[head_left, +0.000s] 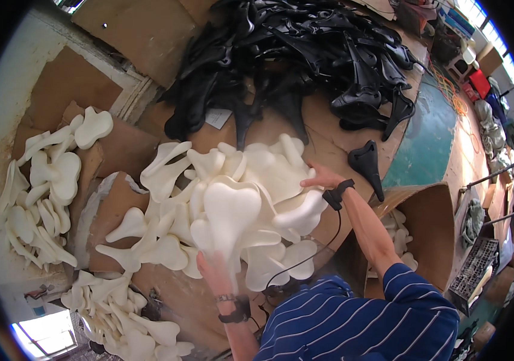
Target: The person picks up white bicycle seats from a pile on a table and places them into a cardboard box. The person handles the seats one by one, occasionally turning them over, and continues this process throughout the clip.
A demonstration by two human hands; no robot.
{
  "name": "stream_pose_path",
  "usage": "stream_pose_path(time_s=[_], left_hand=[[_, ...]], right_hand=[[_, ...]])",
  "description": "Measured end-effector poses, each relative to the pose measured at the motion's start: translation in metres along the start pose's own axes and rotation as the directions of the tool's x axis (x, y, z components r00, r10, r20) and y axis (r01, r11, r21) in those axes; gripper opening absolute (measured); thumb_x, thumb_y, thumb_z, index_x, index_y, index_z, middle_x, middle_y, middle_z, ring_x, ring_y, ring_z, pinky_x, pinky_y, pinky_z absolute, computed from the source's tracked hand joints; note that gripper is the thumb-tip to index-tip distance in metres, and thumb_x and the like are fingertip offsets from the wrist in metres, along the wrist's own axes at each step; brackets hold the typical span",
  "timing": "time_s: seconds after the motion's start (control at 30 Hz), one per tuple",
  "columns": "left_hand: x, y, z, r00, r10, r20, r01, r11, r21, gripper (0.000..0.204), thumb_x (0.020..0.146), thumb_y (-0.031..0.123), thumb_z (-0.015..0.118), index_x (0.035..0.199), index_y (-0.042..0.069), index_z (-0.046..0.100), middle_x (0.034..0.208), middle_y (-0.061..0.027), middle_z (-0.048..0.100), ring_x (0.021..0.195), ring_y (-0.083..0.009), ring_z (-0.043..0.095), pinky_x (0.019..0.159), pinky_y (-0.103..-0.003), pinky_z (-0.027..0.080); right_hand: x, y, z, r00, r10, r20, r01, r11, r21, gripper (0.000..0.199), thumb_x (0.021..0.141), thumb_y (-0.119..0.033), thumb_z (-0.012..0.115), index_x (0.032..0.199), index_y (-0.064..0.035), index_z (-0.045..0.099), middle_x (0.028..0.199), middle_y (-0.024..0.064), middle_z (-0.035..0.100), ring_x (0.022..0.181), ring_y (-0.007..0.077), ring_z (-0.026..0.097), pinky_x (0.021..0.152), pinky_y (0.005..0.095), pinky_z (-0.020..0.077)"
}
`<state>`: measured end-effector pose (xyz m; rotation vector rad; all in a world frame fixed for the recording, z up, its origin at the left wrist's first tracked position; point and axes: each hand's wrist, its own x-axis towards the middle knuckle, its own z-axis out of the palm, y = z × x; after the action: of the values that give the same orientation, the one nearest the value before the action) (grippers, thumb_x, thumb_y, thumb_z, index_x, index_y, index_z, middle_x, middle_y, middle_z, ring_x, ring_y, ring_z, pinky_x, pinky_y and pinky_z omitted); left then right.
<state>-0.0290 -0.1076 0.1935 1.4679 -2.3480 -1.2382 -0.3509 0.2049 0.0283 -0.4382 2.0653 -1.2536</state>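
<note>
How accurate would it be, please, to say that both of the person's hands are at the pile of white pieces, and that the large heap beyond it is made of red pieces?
Not quite: the large heap beyond is made of black pieces, not red ones, as the head view shows. The left hand and right hand are indeed at the white pile.

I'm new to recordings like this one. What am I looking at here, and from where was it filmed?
There's no machine: a person works bare-handed, wearing dark bands on both wrists. One picture, from a wide camera on their head looking down, so straight edges bend near the rim. White pieces lie piled on cardboard, with black pieces beyond. The left hand is at one white piece's narrow end; blur hides whether it grips. The right hand, fingers spread, is at the pile's right side.
</note>
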Motion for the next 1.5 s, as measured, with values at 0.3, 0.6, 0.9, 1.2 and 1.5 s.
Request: stream_pose_path(time_s=[0.3,0.6,0.9,1.2,1.5], left_hand=[[-0.015,0.024,-0.008,0.981,-0.135,0.141,0.172,0.941,-0.291,0.087,0.084,0.018,0.083,0.153,-0.003,0.034,0.156,-0.0205,0.036,0.137,-0.0291,0.045,0.113,-0.041,0.042],[-0.048,0.001,0.034,0.991,-0.017,0.134,0.102,0.748,-0.656,0.088,0.088,0.007,0.075,0.156,0.002,0.021,0.151,-0.0208,0.037,0.134,-0.0321,0.046,0.111,-0.044,0.045],[-0.094,0.016,0.01,0.972,0.232,-0.026,-0.186,0.703,-0.687,0.08,0.089,0.01,0.069,0.152,0.006,0.019,0.155,-0.0171,0.03,0.138,-0.0326,0.041,0.113,-0.05,0.044],[-0.131,0.035,-0.053,0.897,0.436,-0.074,-0.372,0.654,-0.658,0.09,0.082,0.009,0.073,0.153,0.008,0.017,0.151,-0.0188,0.038,0.135,-0.0332,0.045,0.111,-0.05,0.043],[-0.184,0.053,-0.097,0.871,0.483,-0.086,-0.409,0.619,-0.67,0.097,0.079,0.004,0.072,0.153,0.008,0.01,0.143,-0.0252,0.047,0.13,-0.0323,0.052,0.109,-0.049,0.044]], right_hand=[[-0.068,0.006,0.046,0.989,0.14,0.038,-0.133,0.772,0.622,0.08,0.089,-0.042,0.08,0.145,0.002,0.046,0.13,0.0147,0.064,0.112,0.0198,0.063,0.096,0.0324,0.0512],[-0.148,-0.11,0.091,0.958,0.148,-0.246,0.069,0.711,0.7,0.07,0.083,-0.023,0.085,0.141,0.001,0.054,0.123,0.0095,0.069,0.108,0.0176,0.066,0.094,0.0325,0.0533],[-0.225,-0.177,0.152,0.867,0.085,-0.492,0.171,0.875,0.453,0.067,0.079,-0.028,0.086,0.134,-0.0009,0.06,0.113,0.013,0.075,0.101,0.0181,0.072,0.092,0.0344,0.0561],[-0.292,-0.223,0.203,0.834,0.094,-0.544,0.266,0.795,0.545,0.064,0.086,-0.024,0.083,0.136,0.0034,0.056,0.119,0.0144,0.071,0.103,0.0185,0.068,0.09,0.0325,0.0558],[-0.34,-0.253,0.227,0.836,0.112,-0.537,0.329,0.682,0.653,0.061,0.087,-0.022,0.082,0.137,0.0021,0.056,0.119,0.0104,0.07,0.104,0.0143,0.066,0.088,0.0297,0.055]])
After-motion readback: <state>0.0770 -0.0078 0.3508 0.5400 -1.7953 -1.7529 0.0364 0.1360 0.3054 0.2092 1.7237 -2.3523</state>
